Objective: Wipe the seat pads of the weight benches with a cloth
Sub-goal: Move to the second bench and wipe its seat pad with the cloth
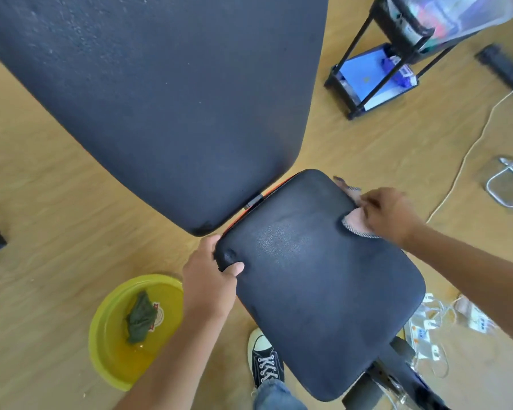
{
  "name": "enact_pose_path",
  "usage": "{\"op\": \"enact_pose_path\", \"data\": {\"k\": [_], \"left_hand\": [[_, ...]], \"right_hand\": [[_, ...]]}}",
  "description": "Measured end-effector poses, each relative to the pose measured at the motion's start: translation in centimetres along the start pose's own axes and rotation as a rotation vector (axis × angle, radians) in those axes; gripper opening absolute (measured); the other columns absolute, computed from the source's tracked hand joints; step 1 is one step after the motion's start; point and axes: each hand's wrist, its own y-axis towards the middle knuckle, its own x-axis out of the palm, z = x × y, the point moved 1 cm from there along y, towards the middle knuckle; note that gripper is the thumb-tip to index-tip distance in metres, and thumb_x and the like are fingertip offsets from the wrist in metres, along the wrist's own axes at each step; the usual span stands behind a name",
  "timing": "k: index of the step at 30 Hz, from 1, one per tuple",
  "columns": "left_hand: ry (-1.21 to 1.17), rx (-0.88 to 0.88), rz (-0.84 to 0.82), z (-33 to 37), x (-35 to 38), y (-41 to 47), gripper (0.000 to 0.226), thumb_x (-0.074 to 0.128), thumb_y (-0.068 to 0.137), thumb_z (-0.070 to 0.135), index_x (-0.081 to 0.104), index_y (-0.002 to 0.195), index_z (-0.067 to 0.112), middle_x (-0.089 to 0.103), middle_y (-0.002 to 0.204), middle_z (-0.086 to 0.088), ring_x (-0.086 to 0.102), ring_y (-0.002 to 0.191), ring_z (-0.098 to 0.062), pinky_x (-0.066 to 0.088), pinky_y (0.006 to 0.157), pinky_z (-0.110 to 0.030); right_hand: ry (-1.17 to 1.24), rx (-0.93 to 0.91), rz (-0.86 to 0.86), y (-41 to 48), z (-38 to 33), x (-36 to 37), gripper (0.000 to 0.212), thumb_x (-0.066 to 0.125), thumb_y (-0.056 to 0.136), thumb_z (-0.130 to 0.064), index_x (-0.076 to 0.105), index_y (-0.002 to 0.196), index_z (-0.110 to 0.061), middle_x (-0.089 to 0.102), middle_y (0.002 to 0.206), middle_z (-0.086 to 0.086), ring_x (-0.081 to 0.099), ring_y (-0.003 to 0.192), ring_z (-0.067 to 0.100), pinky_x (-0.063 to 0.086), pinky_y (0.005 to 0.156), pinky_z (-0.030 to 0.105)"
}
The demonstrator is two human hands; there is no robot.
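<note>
The seat pad (317, 279) is black and lies just below the larger back pad (166, 93), with a narrow gap between them. The left hand (211, 279) grips the pad's left corner, thumb on top. The right hand (388, 214) presses a pink cloth (356, 221) against the pad's right edge; part of the cloth projects beyond the hand. A yellow basin (110, 329) sits on the wood floor (57, 208) left of the bench and holds a green rag (139, 321) in shallow liquid. A black sneaker (264, 359) stands beside the pad's lower edge. A black rack (376, 69) and a white cable (462, 161) occupy the upper right.
</note>
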Motion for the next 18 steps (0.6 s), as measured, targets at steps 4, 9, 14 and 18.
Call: {"op": "enact_pose_path", "data": {"k": [4,9,14,18], "left_hand": [[-0.041,-0.07,-0.007,0.2,-0.4,-0.1,0.055,0.085,0.072,0.021,0.061,0.121,0.027,0.071,0.098,0.011,0.069,0.093,-0.023,0.059,0.084,-0.044],[-0.051,-0.108,-0.105,0.2,-0.6,0.5,0.064,0.081,0.08,0.012,0.056,0.136,0.026,0.064,0.1,0.011,0.07,0.097,-0.031,0.064,0.07,-0.047],[0.23,-0.025,-0.213,1.5,-1.0,2.0,0.072,0.084,0.079,0.023,0.054,0.143,0.009,0.061,0.129,-0.011,0.072,0.099,-0.034,0.061,0.084,-0.048],[0.35,-0.048,-0.283,1.8,-1.3,2.6,0.055,0.082,0.082,0.022,0.06,0.127,0.0,0.054,0.109,-0.004,0.076,0.078,-0.033,0.062,0.074,-0.046]], "right_hand": [[0.059,0.086,-0.08,-0.8,1.0,-0.6,0.032,0.058,0.094,-0.018,0.055,0.063,-0.008,0.04,0.061,0.014,0.036,0.068,0.03,0.035,0.061,0.029],[0.235,-0.1,-0.06,3.2,-6.7,-1.1,0.021,0.063,0.077,-0.026,0.063,0.057,-0.018,0.035,0.054,-0.016,0.028,0.058,0.011,0.03,0.046,0.018],[0.118,0.105,-0.07,-3.3,4.3,0.4,0.04,0.057,0.096,-0.017,0.05,0.057,-0.01,0.042,0.056,0.011,0.04,0.061,0.029,0.034,0.054,0.032],[0.102,0.18,-0.09,-4.2,6.3,-0.1,0.047,0.061,0.095,-0.029,0.046,0.056,-0.008,0.037,0.057,0.004,0.031,0.067,0.025,0.035,0.057,0.03]]}}
